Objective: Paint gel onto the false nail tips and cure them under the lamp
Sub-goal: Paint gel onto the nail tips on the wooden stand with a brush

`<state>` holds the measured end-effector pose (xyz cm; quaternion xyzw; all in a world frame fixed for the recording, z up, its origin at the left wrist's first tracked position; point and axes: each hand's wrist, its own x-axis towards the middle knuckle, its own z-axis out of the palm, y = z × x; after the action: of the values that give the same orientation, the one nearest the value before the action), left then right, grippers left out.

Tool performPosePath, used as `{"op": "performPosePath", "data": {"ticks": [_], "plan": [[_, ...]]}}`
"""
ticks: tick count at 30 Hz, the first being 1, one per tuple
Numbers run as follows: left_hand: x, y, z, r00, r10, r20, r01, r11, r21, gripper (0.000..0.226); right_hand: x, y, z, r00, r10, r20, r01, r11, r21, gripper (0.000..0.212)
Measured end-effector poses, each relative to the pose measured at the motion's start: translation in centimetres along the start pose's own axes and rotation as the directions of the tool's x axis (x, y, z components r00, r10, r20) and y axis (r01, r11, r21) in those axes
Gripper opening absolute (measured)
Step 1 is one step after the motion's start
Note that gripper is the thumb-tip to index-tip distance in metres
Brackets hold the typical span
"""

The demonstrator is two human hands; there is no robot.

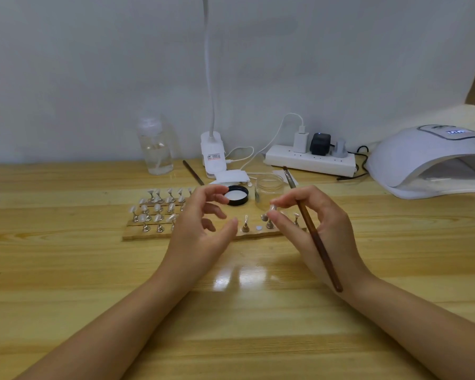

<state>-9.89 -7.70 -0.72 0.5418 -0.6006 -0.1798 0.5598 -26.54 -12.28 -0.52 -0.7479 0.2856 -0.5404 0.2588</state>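
Well, the wooden surface (66,270) runs wide under both my forearms, and the curing lamp (428,163) sits at its far right corner, its mouth turned toward me and to the left. That puts it well apart from my left hand and clearly nearer my right hand (313,223), so whatever goes under it will, I judge, travel rightward and away from me.

Between my hands lies the long wooden board (137,234), its length running left to right. Its left part carries rows of little metal stands with nail tips (154,208); toward its right part a few stands remain, with a bare round spot (258,227) among them.

My right hand holds the brush (316,239) tucked through it, the handle slanting down toward my wrist and the bristle end pointing up and away, past the small glass jar (269,189). The same hand's thumb and forefinger pinch one nail tip on its stand (272,209), raised just above the board's right part. So the brush's long axis runs away from the nail tip, not toward it.

My left hand (200,226) hovers loose beside it, fingers (217,194) spread and gently curved, gripping nothing. A black jar lid (237,195) lies just behind it.
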Motion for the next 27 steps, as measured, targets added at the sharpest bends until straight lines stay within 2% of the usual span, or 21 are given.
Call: {"op": "performPosePath", "data": {"ticks": [3,6,10,13,16,27], "plan": [[0.1,-0.4,0.5,0.995,-0.013,0.094,-0.006,0.98,0.197,0.067,0.2,0.1,-0.1,1.0,0.01,-0.008,-0.01,1.0,-0.026,0.015],[0.2,-0.9,1.0,0.983,-0.048,0.176,-0.008,0.953,0.303,0.084,0.3,0.2,-0.1,1.0,-0.014,0.005,0.014,0.997,-0.073,0.021],[0.3,-1.4,1.2,0.976,-0.045,0.211,-0.037,0.929,0.367,0.077,0.4,0.8,0.1,0.995,-0.093,0.038,0.098,0.98,-0.176,0.019],[0.4,-1.5,1.1,0.978,-0.014,0.208,-0.058,0.94,0.336,0.067,0.6,1.5,0.2,0.974,-0.202,0.103,0.224,0.927,-0.301,0.016],[0.4,-1.6,1.0,0.982,0.015,0.186,-0.07,0.953,0.294,0.063,0.8,2.0,0.2,0.962,-0.235,0.135,0.269,0.888,-0.373,0.016],[0.3,-1.3,0.8,0.985,0.077,0.154,-0.121,0.947,0.298,0.064,0.7,2.3,0.3,0.938,-0.278,0.209,0.342,0.84,-0.421,0.013]]}}
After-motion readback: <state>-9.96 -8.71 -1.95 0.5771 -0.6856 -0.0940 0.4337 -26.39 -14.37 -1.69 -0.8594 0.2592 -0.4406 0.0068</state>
